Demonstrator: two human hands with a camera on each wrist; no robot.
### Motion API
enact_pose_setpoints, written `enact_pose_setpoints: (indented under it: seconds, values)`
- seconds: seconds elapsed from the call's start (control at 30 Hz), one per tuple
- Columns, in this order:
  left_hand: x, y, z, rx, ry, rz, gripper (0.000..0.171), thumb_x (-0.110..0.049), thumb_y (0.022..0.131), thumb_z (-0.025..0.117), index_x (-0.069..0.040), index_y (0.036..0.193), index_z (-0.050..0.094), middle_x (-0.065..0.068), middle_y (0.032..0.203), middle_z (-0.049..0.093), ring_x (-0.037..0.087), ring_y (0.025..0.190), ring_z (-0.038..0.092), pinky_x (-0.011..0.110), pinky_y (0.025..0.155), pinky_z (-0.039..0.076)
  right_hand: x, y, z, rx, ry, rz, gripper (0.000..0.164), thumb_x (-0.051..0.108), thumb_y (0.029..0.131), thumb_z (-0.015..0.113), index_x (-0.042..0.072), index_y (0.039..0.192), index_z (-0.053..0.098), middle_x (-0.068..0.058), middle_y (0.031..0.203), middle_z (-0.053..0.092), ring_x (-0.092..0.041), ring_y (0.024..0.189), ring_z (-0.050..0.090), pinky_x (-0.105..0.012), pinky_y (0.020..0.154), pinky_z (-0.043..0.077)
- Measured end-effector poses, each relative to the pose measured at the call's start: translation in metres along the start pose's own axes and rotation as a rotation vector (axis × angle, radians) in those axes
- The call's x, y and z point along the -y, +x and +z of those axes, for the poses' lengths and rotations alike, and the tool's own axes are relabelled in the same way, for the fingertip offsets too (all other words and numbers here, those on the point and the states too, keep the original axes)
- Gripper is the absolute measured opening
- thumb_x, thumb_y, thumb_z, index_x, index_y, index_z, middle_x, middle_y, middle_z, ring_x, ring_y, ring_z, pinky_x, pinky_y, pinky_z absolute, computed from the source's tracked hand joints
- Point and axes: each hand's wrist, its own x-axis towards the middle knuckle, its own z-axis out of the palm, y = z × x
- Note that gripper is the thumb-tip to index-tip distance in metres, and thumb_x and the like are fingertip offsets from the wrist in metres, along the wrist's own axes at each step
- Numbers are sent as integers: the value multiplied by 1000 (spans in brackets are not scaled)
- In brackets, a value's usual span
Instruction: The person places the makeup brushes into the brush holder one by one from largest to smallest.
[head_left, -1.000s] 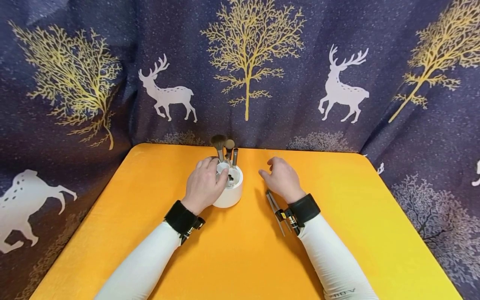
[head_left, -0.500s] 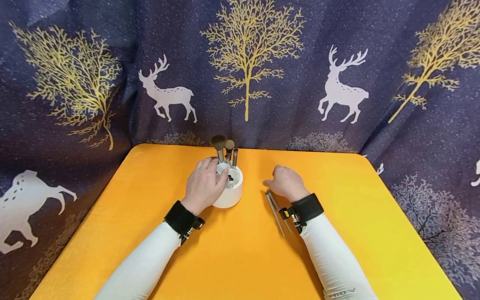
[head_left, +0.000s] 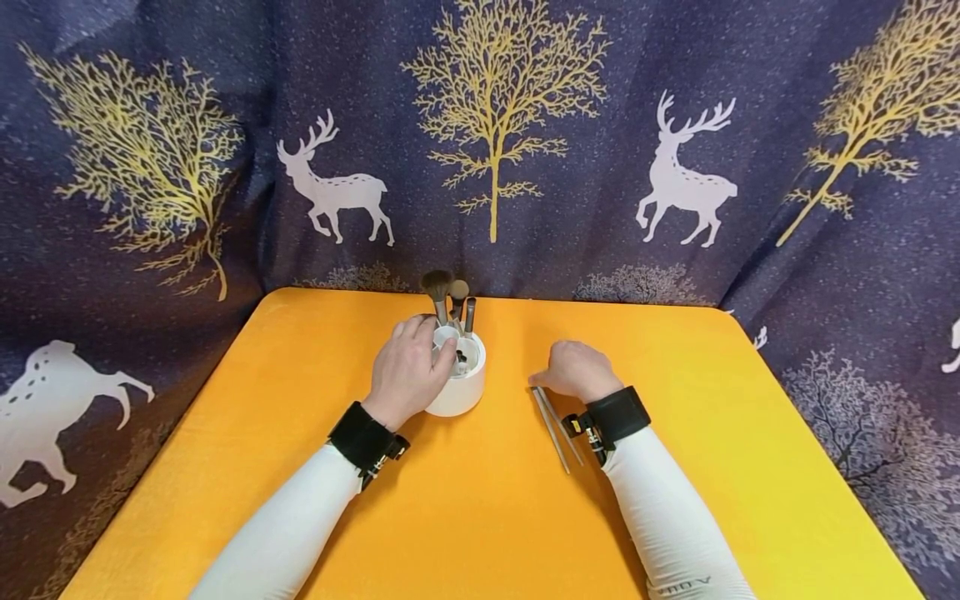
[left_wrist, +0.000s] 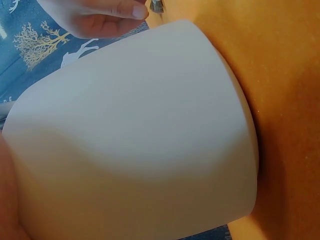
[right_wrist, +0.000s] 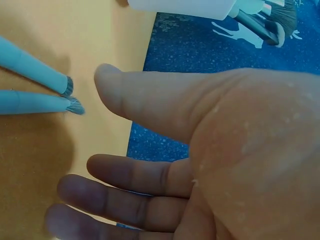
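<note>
My left hand [head_left: 408, 367] grips a white round makeup brush holder [head_left: 461, 395], thumb over the near rim and fingers round its left side. Several makeup brushes [head_left: 437, 287] stand in it, bristles up. In the left wrist view the holder's smooth white wall [left_wrist: 135, 115] fills most of the picture. My right hand [head_left: 577, 371] is low over the table, just behind two slim makeup brushes lying side by side. The right wrist view shows its thumb and fingers spread apart with nothing between them, and the tips of the upper brush [right_wrist: 35, 65] and lower brush [right_wrist: 35, 102] facing the thumb.
The table [head_left: 450, 517] has an orange-yellow cover. A dark blue curtain [head_left: 555, 217] with white deer and golden trees hangs behind its far edge. Each wrist wears a black band [head_left: 618, 414] with a small camera.
My right hand has come down and a little nearer, toward the bristle ends of the two lying brushes. My left hand and the brush holder have stayed in place.
</note>
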Motion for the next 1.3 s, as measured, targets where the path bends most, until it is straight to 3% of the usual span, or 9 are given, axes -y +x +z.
enact_pose_setpoints:
  seconds: [0.63,1.03,1.3]
  values:
    - [1,1,3,-8,10,7,67,-52,102,31,4,127,59,18,128,57,33,112,51,46,90,47,3,-1,5,138,11,-31,40,49,79,75,20,62,55,3,59,43,-18,53,45,-32,48,34]
    - [1,0,2,-9,10,5,67,-52,102,33,4,126,59,18,127,58,33,112,51,46,89,48,8,2,9,127,-30,-88,27,34,77,74,17,66,56,-1,69,58,-20,60,52,-34,52,41]
    - [2,1,3,-13,12,6,66,-51,102,32,4,127,59,18,127,58,33,111,51,46,89,48,9,2,11,131,-5,-116,31,28,77,71,20,55,52,3,52,52,-15,45,46,-31,46,36]
